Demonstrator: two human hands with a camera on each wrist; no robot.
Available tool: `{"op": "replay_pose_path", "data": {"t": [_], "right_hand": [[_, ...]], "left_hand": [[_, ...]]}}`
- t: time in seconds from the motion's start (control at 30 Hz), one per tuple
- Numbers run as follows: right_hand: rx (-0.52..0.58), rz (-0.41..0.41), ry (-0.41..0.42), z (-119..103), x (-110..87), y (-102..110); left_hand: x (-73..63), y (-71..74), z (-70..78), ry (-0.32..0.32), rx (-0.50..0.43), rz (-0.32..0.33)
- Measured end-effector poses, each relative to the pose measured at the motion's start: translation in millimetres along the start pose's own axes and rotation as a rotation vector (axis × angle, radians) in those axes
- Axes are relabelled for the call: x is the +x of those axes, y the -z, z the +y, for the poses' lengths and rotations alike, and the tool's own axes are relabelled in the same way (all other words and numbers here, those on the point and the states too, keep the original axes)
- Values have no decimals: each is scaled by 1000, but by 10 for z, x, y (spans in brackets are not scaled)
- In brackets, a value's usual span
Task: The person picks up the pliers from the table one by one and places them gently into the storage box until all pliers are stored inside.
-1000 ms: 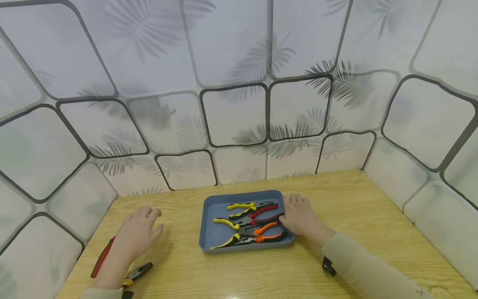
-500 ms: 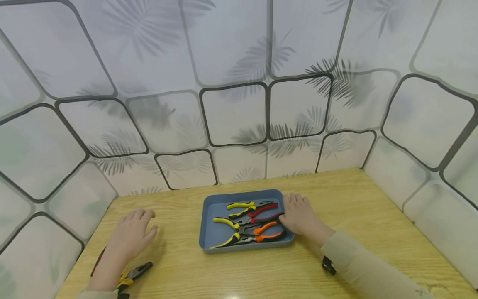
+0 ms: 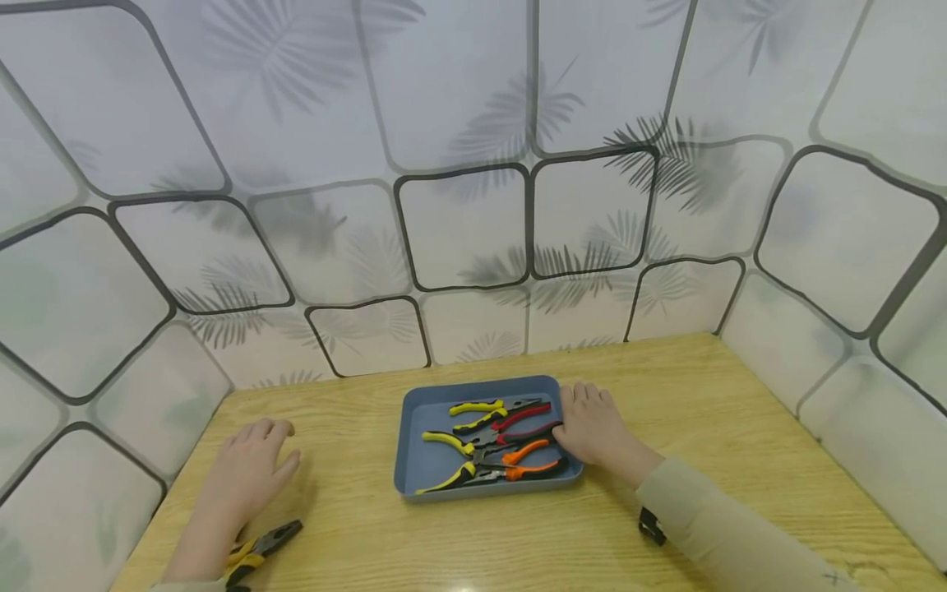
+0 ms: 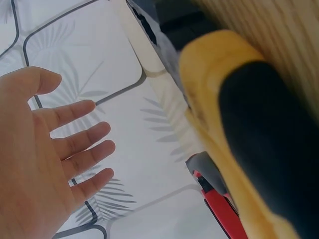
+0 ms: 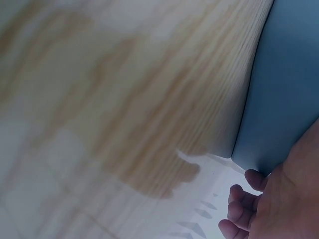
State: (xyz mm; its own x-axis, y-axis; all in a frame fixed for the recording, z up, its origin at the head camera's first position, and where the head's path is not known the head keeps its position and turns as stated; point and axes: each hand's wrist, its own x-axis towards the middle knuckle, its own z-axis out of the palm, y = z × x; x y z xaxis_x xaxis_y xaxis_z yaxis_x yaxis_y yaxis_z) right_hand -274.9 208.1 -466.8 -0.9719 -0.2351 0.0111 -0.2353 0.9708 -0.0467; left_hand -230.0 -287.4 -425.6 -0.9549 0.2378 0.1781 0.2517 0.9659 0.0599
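Note:
My left hand point(image 3: 247, 473) hovers over the left of the table, fingers relaxed and apart, holding nothing. Yellow-and-black pliers point(image 3: 259, 552) lie beneath its wrist, partly hidden by the forearm; the left wrist view has these pliers point(image 4: 224, 109) up close, with a red handle point(image 4: 222, 211) behind them. My right hand point(image 3: 592, 423) holds the right side of a blue tray point(image 3: 425, 399), thumb over the rim and fingers outside. Inside the tray lie yellow-and-black pliers point(image 3: 477, 407), red-handled pliers point(image 3: 521, 419), wide-spread yellow-handled pliers point(image 3: 447, 440) and orange-and-black pliers point(image 3: 528, 470).
The wooden table point(image 3: 355, 526) meets a patterned backdrop point(image 3: 473, 230) at the back and both sides. A small black object point(image 3: 651, 526), partly covered, shows by the right sleeve point(image 3: 703, 501).
My left hand has drifted left and slightly down, covering the red-handled tool on the table and showing more of the yellow-and-black pliers. My right hand and the tray keep their places.

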Motion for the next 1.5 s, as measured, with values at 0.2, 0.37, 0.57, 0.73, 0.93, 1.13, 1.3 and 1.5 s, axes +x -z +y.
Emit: {"op": "replay_pose_path", "data": {"t": [0.2, 0.37, 0.57, 0.73, 0.93, 1.13, 1.3, 1.5], "right_hand": [[-3, 3, 9, -18, -30, 38], [-14, 3, 12, -19, -31, 34], [-17, 0, 13, -3, -20, 15], [-18, -4, 8, 35, 5, -19], [-16, -2, 14, 44, 3, -25], [-13, -8, 11, 42, 6, -29], [-21, 0, 12, 52, 17, -50], [-14, -8, 13, 50, 21, -54]], "left_hand": [[-15, 9, -60, 26, 3, -11], [-30, 28, -111, 43, 7, -28], [-47, 19, -190, 57, 8, -31], [-54, 13, -252, 78, 10, -46], [-49, 8, -344, 97, -4, -71], [-49, 8, -425, 123, 15, -104], [-70, 5, -483, 147, 9, -117], [-91, -13, -550, 182, -20, -126]]}}
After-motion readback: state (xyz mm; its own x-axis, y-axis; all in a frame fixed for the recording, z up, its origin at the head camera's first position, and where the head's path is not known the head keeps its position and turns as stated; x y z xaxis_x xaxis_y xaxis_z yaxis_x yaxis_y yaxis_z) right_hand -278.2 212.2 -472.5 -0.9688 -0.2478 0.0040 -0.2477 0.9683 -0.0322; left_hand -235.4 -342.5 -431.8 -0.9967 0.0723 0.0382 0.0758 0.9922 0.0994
